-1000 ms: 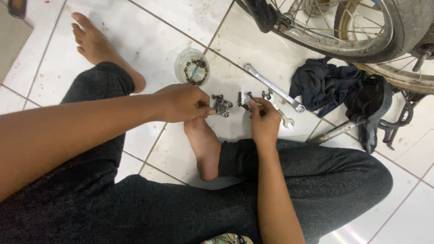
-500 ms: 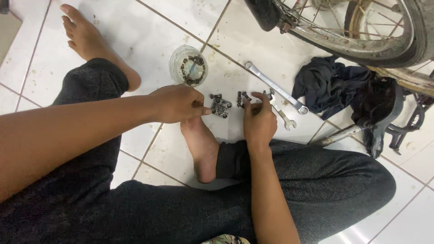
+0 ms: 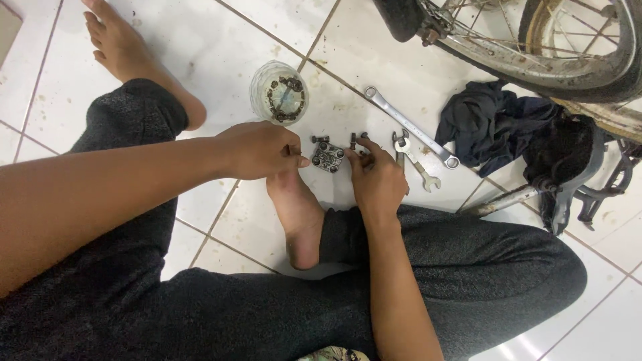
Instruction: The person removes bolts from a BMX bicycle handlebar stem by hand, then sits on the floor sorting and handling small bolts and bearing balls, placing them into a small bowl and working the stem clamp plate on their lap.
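Metal plate [image 3: 328, 158] pinched by left hand [image 3: 257, 150], right hand [image 3: 376, 177] gripping bolt [image 3: 354, 142]; wrenches [image 3: 416, 137] at two o'clock; bolt may slip from greasy fingers.

The floor [image 3: 221, 40] was made of white tiles with dark joints and some small stains. A clear glass cup [image 3: 279, 92] holding a dark chain stood on it. Just right of the cup lay a small metal plate with bolts [image 3: 328, 157], and beyond it a long silver spanner [image 3: 409, 125] lay diagonally. A shorter open-ended wrench [image 3: 418, 164] lay below the spanner. Further right of the cup, a dark cloth [image 3: 495, 124] was crumpled on the tiles, beside a bicycle wheel [image 3: 568, 60].
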